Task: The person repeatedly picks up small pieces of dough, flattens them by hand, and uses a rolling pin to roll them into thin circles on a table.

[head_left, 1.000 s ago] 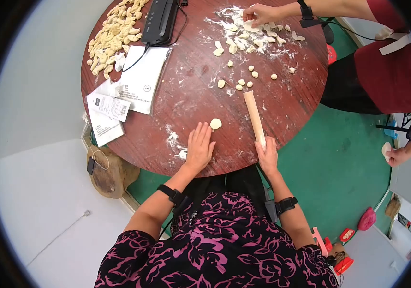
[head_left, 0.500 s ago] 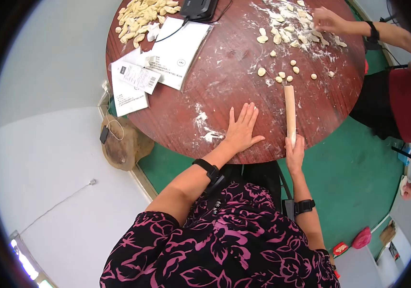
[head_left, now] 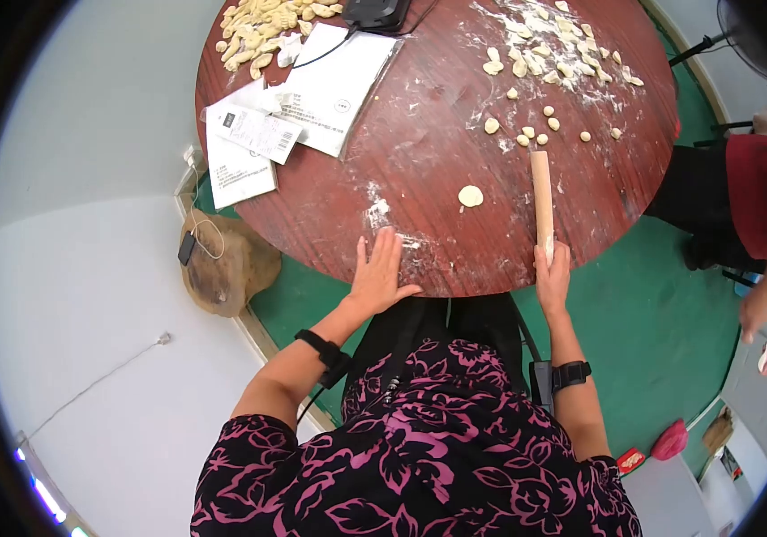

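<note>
My right hand [head_left: 552, 277] is closed around the near end of a wooden rolling pin [head_left: 542, 199], which points away from me across the table. My left hand [head_left: 376, 276] lies flat near the table's front edge, fingers stretched out, its fingertips beside a streak of flour [head_left: 378, 213]. Between the two hands, a little farther in, sits a small flattened dough disc [head_left: 470, 196]. Beyond the pin's far end are several small dough balls [head_left: 528, 136]. Farther back, more dough pieces [head_left: 566, 68] lie scattered in flour.
On the round wooden table [head_left: 437, 116], white paper packets [head_left: 329, 98], a black device [head_left: 374, 12] with a cable and a pile of shaped dough pieces [head_left: 267, 31] occupy the back left. To the right, another person's hand [head_left: 762, 309] is near a small pale piece. A wooden stump [head_left: 222, 277] stands at left.
My left hand has slid left and toward me, uncovering the flat dough disc. The other person's hand has left the floured pieces and dropped to the right. My right hand still holds the rolling pin.
</note>
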Available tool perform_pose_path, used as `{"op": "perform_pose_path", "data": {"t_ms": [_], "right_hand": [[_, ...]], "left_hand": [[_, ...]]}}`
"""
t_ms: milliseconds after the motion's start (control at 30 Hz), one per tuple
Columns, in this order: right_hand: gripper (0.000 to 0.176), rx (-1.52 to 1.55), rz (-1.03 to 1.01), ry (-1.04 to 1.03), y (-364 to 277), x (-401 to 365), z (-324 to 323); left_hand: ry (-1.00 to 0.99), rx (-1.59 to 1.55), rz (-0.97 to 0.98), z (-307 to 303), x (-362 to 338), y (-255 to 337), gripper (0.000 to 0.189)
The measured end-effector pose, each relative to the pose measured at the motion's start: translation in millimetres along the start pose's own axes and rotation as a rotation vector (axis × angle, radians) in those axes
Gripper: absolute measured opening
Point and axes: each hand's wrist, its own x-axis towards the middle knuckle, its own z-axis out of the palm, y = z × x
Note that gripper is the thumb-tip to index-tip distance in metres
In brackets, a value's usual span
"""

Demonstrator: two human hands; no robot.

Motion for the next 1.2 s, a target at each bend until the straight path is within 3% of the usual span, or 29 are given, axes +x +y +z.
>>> {"op": "perform_pose_path", "data": {"t_ms": [100,200,300,433,567,700,933,1200], "right_hand": [[0.037,-0.016,0.021,0.006,4,0,3],[0.038,-0.039,0.016,-0.003,3,0,1],[0.039,-0.01,0.004,0.014,4,-1,4],[0.039,-0.06,-0.031,0.034,-2,-3,1],[0.038,-0.1,-0.127,0.028,-17,-5,1],[0.035,-0.109,-0.18,-0.004,-44,10,-6],[0.035,-0.085,-0.075,0.01,-26,6,-17],[0.033,-0.072,-0.06,0.002,-24,-2,-14]], "left_hand": [[0.101,-0.048,0.043,1,55,24,0.099],[0.314,-0.08,-0.06,1,110,30,0.099],[0.336,-0.048,-0.24,-5,120,26,0.099],[0.059,-0.079,0.084,-6,83,43,0.095],[0.269,-0.102,-0.214,3,107,45,0.091],[0.159,-0.052,0.115,-14,129,67,0.083],[-0.016,-0.015,0.399,-20,111,56,0.085],[0.017,-0.044,0.27,-10,103,69,0.093]]}}
